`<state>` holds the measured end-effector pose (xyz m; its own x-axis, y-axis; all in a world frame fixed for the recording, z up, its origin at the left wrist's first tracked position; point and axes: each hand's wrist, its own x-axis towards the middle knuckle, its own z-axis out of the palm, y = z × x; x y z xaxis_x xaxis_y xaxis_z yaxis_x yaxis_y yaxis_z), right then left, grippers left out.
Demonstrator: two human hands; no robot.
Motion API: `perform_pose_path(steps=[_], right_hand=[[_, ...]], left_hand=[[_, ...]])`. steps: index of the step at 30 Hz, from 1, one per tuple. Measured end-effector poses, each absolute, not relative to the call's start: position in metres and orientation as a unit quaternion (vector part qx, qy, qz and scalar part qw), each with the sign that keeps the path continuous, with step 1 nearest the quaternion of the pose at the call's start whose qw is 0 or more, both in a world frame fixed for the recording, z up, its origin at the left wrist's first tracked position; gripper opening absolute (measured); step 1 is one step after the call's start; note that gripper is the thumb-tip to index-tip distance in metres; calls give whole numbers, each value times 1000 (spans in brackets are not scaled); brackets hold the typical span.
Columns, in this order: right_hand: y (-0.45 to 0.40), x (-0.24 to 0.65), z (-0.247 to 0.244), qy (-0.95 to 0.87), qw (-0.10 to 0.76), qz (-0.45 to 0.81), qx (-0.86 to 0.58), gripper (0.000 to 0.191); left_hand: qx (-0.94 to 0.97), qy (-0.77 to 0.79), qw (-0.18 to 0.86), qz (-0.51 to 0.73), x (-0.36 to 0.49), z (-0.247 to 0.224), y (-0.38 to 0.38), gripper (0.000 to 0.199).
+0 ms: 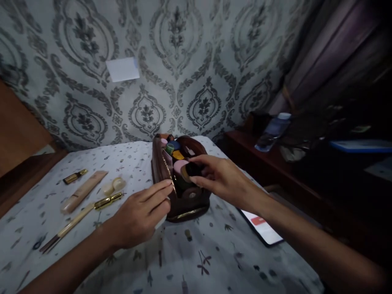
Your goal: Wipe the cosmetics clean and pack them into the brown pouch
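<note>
An open brown zippered bag (190,208) stands on the patterned white sheet, packed with small items, among them a pink round one (180,166), a green-capped one (169,148) and a yellow one (178,154). At the bag's left edge, the fingers of my left hand (143,212) are closed on the zippered rim. My right hand (214,175) pinches a small dark round container (190,171) with a tan side, over the bag's opening. The container partly covers what lies beneath it.
Left on the sheet lie a beige tube (84,192), a gold-and-black tube (75,176), small round jars (113,185), a gold tube (108,201) and brushes (69,228). At the right are a lit tablet (265,228) and, on a dark red ledge, a water bottle (272,132).
</note>
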<state>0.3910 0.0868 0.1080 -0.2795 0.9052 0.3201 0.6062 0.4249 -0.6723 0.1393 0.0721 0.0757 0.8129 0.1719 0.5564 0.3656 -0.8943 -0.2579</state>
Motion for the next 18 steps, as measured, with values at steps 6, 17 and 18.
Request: perform_pose_path(steps=[6, 17, 18], right_hand=[[94, 389, 111, -783, 314, 233, -483, 33], [127, 356, 118, -882, 155, 210, -392, 21], [127, 352, 118, -890, 132, 200, -389, 18]], left_hand=[[-933, -140, 196, -266, 140, 73, 72, 30], [-935, -131, 195, -265, 139, 74, 74, 26], [-935, -132, 195, -264, 140, 74, 74, 27]])
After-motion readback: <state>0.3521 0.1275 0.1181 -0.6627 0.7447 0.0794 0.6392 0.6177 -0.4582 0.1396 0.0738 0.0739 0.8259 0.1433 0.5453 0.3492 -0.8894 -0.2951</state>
